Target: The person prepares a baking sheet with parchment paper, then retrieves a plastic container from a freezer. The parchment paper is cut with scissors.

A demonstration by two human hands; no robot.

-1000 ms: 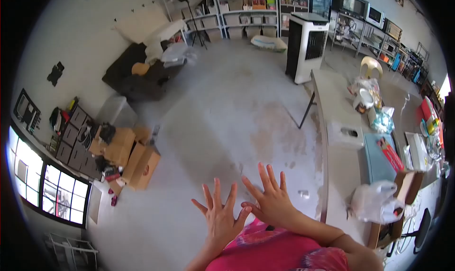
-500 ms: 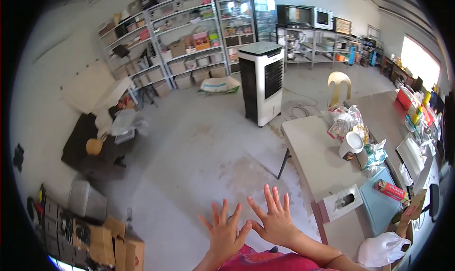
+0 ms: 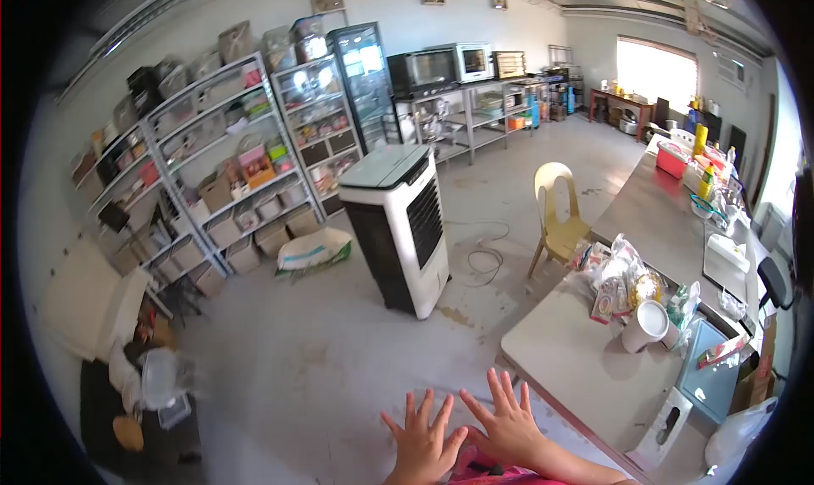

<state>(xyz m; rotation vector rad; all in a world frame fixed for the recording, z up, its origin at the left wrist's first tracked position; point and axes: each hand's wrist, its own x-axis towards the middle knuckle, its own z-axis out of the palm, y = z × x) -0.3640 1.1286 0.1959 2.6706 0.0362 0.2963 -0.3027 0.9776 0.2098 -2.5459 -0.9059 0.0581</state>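
My left hand (image 3: 424, 441) is held out low in the view with fingers spread, holding nothing. Beside it, my right hand (image 3: 509, 426) is likewise stretched out and empty, its thumb close to my left thumb. Both hover above the grey floor (image 3: 314, 400) in front of my pink clothing (image 3: 475, 468). The folding table (image 3: 560, 341) is nearest to my right hand, which looks apart from it. On that table are a white tub (image 3: 646, 326), plastic bags (image 3: 619, 269), a blue tray (image 3: 712, 370) and a white box (image 3: 664, 430) with a cut-out.
An air cooler (image 3: 398, 231) stands on the floor ahead, its cable (image 3: 487, 260) coiled beside it. A yellow chair (image 3: 560, 218) is near the long table (image 3: 644, 205). Loaded shelves (image 3: 212, 163) line the back wall. A sack (image 3: 314, 252) lies before them.
The view has tilted up and turned right, so the cooler, shelves and table appear further left or lower. My hands stay spread and now sit lower and slightly right in the view.
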